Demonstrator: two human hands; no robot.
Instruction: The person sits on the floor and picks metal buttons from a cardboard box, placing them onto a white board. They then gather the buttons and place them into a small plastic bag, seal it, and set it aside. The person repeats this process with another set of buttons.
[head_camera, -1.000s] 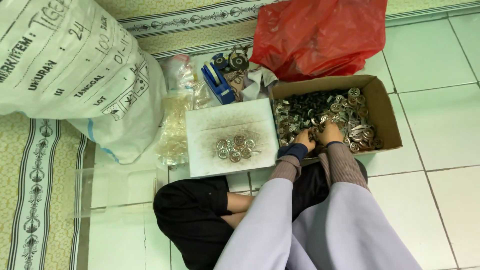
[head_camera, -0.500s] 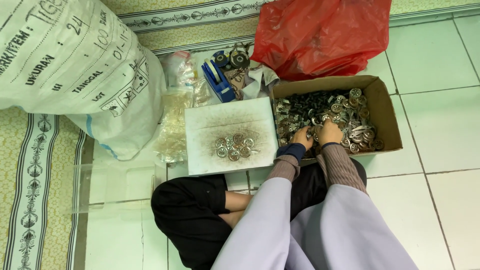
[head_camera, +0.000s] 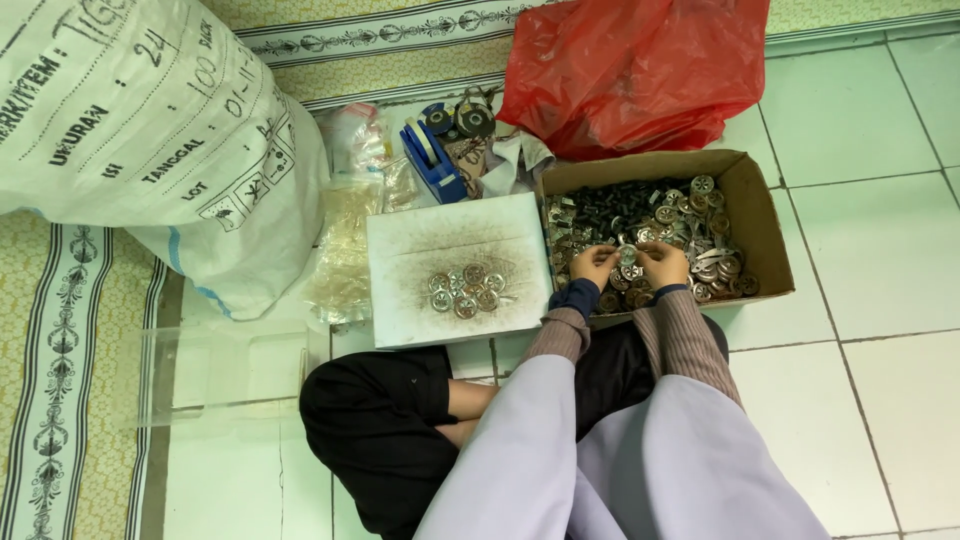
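Pale tiled floor (head_camera: 880, 200) from the head camera, with a patterned mat (head_camera: 60, 330) running down the left edge and along the top. A person sits cross-legged on the tiles, dark trousers, lilac sleeves reaching forward.

Straight ahead sits an open cardboard box (head_camera: 755, 215), filled with small round metal discs (head_camera: 705, 265) and darker bits heaped towards its far left corner. Both hands are down inside it, at the near edge. The left hand (head_camera: 594, 266) and the right hand (head_camera: 662, 264) sit close together, fingers curled in, and between their fingertips they pinch one small round disc (head_camera: 628, 256). Both hands are closed narrow on that piece; exactly which fingers grip it is too small to tell.

Just to the left of the box, touching its side, lies a white board (head_camera: 440, 235), scuffed brown. On it rests a small cluster of the same round pieces (head_camera: 465, 288), lying flat and close together.

Beyond the board, a blue tape dispenser (head_camera: 430, 160) stands among crumpled clear plastic bags (head_camera: 345, 250). Behind the box, a red plastic bag (head_camera: 635, 65) slumps against the wall edge. At far left, a big white woven sack (head_camera: 130, 130) with dark lettering fills the corner, and a clear plastic tray (head_camera: 220, 375) lies on the floor beside the person's knee.
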